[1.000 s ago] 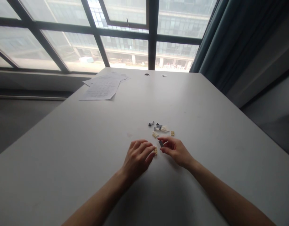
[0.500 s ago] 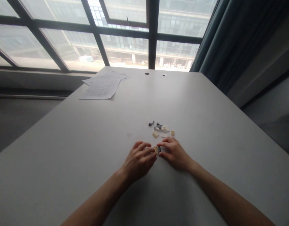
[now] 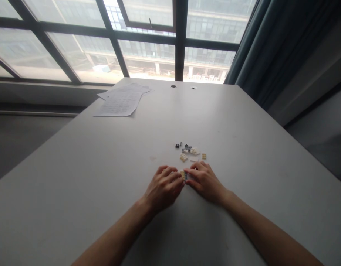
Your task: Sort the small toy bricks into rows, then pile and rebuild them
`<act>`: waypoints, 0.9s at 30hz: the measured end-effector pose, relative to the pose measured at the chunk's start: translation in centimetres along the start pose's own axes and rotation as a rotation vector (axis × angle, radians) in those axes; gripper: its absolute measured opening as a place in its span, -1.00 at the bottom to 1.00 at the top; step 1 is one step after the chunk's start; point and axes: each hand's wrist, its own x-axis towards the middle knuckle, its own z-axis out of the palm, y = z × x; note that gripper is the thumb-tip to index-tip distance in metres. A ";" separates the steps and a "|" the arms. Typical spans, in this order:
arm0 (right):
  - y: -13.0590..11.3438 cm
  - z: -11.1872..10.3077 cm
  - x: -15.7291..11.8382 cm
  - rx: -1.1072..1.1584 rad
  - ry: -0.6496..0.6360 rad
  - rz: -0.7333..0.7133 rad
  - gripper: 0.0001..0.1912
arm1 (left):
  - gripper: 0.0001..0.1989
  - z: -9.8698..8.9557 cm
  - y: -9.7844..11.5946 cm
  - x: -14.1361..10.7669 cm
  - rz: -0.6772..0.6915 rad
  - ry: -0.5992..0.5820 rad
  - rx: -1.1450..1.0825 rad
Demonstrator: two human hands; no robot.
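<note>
Our L hand [image 3: 165, 185] and R hand [image 3: 204, 181] are nearly together, fingertips close: L pinches a small tan brick [image 3: 182, 173], R grips a grey-blue pc [image 3: 185, 175] right against it, approx. mid-table, near side. Just beyond lie a white flat pc [image 3: 193, 159], a cream studded pc [image 3: 183, 157], a tan studded pc [image 3: 204, 156] to the R, a mixed grey/white/black pile [image 3: 189, 149] and a black pc [image 3: 177, 146]. Farther L on our white table [image 3: 104, 162], printed papers [image 3: 120, 102] overlap; text too small to read. Window [image 3: 148, 55] behind, blue curtain [image 3: 250, 51] R.
</note>
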 end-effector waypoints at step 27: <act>0.9 -0.3 0.9 0.032 0.132 0.085 -0.59 | -0.96 -0.6 -1.0 0.0 -0.196 0.331 0.006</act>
